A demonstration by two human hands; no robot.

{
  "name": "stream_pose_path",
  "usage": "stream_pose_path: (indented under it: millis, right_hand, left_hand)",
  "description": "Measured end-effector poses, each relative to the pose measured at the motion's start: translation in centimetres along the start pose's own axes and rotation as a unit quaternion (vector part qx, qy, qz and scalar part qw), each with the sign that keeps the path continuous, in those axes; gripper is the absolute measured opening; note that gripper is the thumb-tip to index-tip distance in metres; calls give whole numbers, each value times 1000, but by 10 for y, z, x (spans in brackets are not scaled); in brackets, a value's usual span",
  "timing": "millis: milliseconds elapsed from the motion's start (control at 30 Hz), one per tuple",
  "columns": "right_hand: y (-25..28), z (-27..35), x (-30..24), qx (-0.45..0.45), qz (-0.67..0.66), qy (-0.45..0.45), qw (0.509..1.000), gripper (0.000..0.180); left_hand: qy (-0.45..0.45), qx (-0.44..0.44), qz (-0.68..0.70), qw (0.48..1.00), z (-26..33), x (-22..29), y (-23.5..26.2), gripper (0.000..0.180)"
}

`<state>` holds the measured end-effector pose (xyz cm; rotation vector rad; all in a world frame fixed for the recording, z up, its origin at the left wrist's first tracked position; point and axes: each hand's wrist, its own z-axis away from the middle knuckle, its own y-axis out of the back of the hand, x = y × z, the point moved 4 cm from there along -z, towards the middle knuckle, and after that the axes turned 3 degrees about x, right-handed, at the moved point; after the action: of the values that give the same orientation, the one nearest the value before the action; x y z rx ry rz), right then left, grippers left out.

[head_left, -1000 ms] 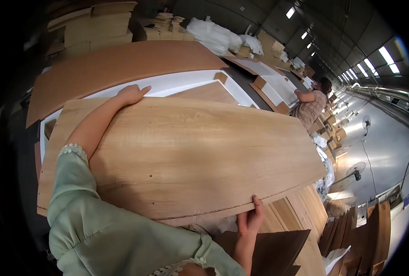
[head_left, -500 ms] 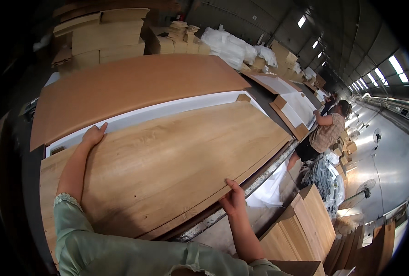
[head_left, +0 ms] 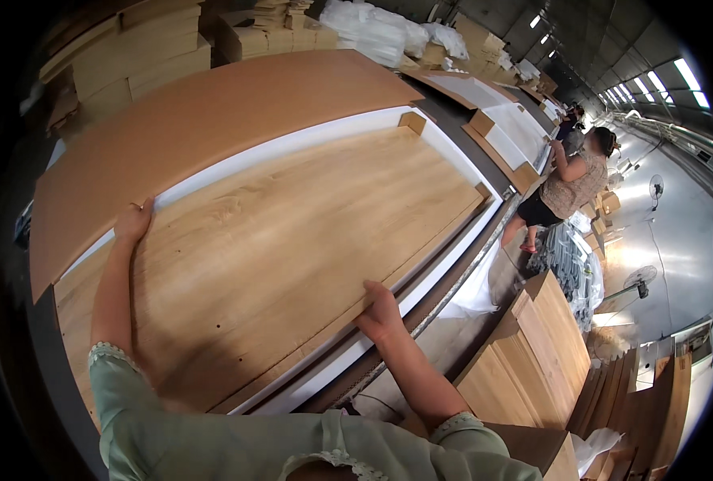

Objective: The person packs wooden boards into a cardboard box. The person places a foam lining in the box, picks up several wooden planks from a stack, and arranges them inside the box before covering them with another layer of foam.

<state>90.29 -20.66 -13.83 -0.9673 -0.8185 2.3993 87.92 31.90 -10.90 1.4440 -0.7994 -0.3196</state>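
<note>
A long, pale wood-grain board (head_left: 276,232) with a few small drilled holes lies tilted across the view, its far end inside a carton lined with white foam strips (head_left: 445,151). My left hand (head_left: 134,220) is closed on the board's far-side edge, close to the carton's raised brown cardboard flap (head_left: 212,104). On the opposite long edge my right hand (head_left: 379,313) grips the board, thumb on top and the other fingers hidden below. Brown cardboard corner pieces (head_left: 412,122) stand at the far corners of the board.
Another lined carton (head_left: 513,128) lies farther along the dark bench, where a person (head_left: 569,180) works. Stacked wooden panels (head_left: 525,361) stand on the right below the bench. Cardboard piles (head_left: 164,56) and plastic-wrapped bundles (head_left: 372,32) are at the back. Standing fans (head_left: 639,280) are at right.
The board has dropped between the foam strips at its far end, baring the white strip and a corner piece along its right side. Both hands still hold it; the view has shifted.
</note>
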Motion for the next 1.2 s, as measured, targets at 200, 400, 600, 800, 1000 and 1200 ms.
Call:
stream_pose_path:
  millis: [200, 400, 600, 800, 1000, 1200]
  right_hand:
    - [11, -10, -19, 167, 6, -30, 985, 45]
    - [11, -11, -33, 153, 10, -48, 987, 53]
    - [7, -13, -59, 192, 19, -23, 981, 62]
    - [9, -22, -75, 188, 105, -76, 974, 70]
    - [28, -23, -94, 276, 111, -47, 954, 62]
    - [93, -71, -127, 203, 116, -137, 963, 78]
  left_hand:
    - [-33, -65, -3, 997, 7, 13, -11, 75]
    - [-11, -90, 5, 996, 31, 32, -10, 68]
    - [-31, -75, 66, 995, 22, 55, -11, 56]
    - [-25, -40, 83, 995, 28, 64, -13, 49]
    - [-66, -64, 92, 992, 37, 74, -15, 50]
    - [-64, -46, 117, 990, 33, 80, -33, 46]
